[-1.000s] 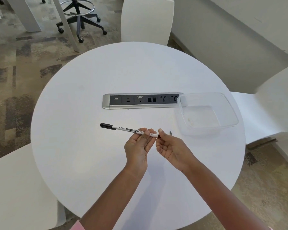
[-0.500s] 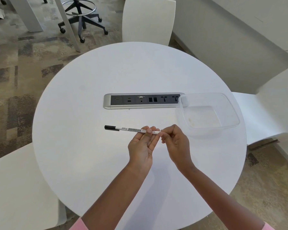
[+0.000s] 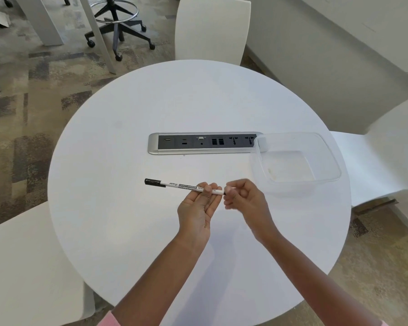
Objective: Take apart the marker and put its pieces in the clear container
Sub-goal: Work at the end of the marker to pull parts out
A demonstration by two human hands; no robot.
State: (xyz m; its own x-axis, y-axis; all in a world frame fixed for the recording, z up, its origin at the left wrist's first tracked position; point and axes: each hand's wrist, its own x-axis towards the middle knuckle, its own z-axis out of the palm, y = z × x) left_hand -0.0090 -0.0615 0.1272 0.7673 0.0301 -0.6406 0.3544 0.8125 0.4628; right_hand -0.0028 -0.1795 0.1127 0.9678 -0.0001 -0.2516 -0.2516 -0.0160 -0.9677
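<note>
— Where do we have the marker (image 3: 184, 185)?

— Above the table (image 3: 127, 231), lying level across our left hand (image 3: 197, 209), palm up, fingers curled round the white barrel near its right end. It looks light, stiff and smooth, so we pinch firmly or it may slip.

— And our right hand (image 3: 242, 200)?

— Fingertips closed on the dark end piece at the barrel's tip. Beyond, the clear container (image 3: 325, 147) sits to the right, seemingly empty.

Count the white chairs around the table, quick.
3. One chair at the table's far side, one on the right beside the clear container, one near left. Any behind the camera would be hidden.
</note>
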